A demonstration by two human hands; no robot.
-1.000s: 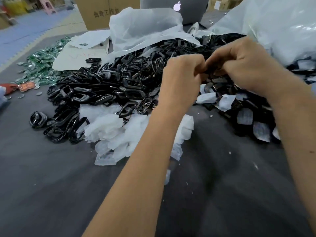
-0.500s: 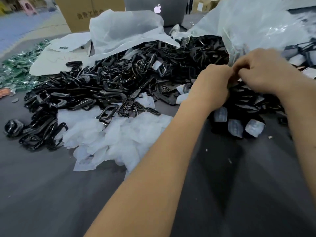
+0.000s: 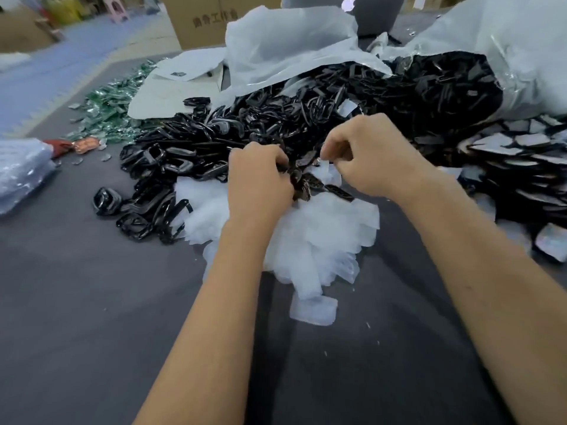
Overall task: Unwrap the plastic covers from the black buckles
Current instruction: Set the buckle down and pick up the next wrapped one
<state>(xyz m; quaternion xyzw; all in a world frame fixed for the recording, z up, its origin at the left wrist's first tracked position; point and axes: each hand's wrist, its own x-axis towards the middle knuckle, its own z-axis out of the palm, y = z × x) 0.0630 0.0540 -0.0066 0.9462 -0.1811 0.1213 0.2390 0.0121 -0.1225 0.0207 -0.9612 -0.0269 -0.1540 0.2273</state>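
Note:
My left hand grips a black buckle that sticks out past its knuckles. My right hand pinches a thin clear plastic cover just to the buckle's right; the two hands sit a small gap apart. Both hang over a heap of discarded white covers on the grey table. A big pile of bare black buckles spreads behind and to the left. Still-wrapped buckles lie stacked on the right.
A large clear bag full of buckles lies open at the back right. White sheets, a cardboard box and a laptop stand behind. Green shiny bits and a blue-white bag lie left. Grey table spreads in front.
Both hands have come back from the wrapped stack on the right to above the white cover heap. They have drawn apart, with the buckle left and the cover right.

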